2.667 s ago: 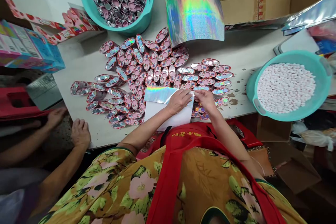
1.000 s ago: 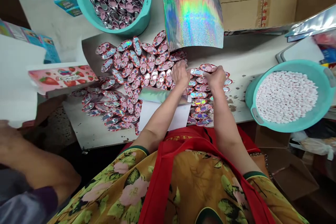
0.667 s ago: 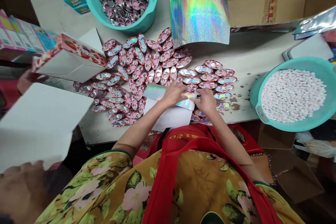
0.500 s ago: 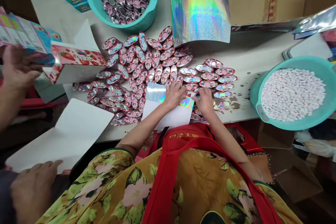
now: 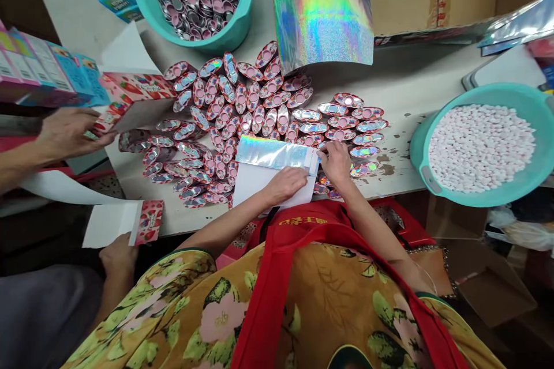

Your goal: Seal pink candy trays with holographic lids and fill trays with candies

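Observation:
A white card sheet (image 5: 264, 185) lies in front of me on the packed tins, its far side a shiny holographic strip (image 5: 272, 153). My right hand (image 5: 336, 164) pinches the sheet at its right edge, thumb and forefinger at the end of the strip. Lying on the white part, close to the strip's near edge, my left hand (image 5: 289, 184) has its fingers curled together; whatever may be in them is hidden. Under and around the sheet stand several oval red-and-silver containers with pink round tops (image 5: 255, 98), tightly grouped.
A turquoise basin (image 5: 216, 37) of pink-lined metal caps stands at the back left, another basin (image 5: 418, 153) of small white pieces at the right. A holographic sheet (image 5: 324, 23) hangs by a cardboard box (image 5: 402, 6). At left, a co-worker's hands (image 5: 71, 132) handle strawberry-printed boxes (image 5: 138, 85).
My left hand has moved down from the holographic strip onto the white part. My right hand stays at the right edge. The co-worker's hands have shifted, one now holding a strawberry-printed carton piece.

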Tool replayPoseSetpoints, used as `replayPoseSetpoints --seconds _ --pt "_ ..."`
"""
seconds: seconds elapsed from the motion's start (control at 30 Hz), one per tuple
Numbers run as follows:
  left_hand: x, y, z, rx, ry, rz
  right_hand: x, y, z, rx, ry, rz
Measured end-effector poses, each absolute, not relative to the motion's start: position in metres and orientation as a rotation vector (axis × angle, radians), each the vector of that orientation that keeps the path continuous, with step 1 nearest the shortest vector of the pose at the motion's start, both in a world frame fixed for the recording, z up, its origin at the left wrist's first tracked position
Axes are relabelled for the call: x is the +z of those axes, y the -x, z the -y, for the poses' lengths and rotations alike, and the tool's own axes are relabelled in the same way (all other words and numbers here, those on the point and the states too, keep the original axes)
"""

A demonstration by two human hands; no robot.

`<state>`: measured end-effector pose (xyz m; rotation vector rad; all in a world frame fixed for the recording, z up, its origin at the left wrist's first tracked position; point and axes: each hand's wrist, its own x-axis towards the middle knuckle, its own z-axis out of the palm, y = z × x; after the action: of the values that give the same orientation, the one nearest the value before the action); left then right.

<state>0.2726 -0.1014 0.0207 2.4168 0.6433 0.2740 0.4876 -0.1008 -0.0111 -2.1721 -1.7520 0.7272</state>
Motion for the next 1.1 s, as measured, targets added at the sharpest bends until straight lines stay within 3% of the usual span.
replayPoseSetpoints --seconds 0.07,0.23,0.47,0.7,0.93,1.1 --pt "0.047 -0.272 0.108 0.488 -2.184 -0.685 -0.011 -0.487 0.100 0.752 2.178 1.727" --pt "0.089 -0.308 0.082 0.927 -1.198 -1.287 -0.005 -0.494 0.099 0.859 1.996 1.463" --pt "0.073 -0.356 0.032 0.869 -0.748 -1.296 0.022 -0.519 0.097 1.406 1.538 0.778" --pt "0.050 -0.397 -0.004 0.722 -0.830 -1.296 0.017 -0.562 0.068 1.301 1.597 0.754" --pt "0.008 -0.447 -0.059 0.619 -1.299 -1.616 0.002 -0.608 0.011 0.876 2.102 1.116" --pt "-0.008 -0.463 -0.074 0.423 -1.642 -1.812 -0.003 -0.610 -0.011 0.774 2.357 1.237"
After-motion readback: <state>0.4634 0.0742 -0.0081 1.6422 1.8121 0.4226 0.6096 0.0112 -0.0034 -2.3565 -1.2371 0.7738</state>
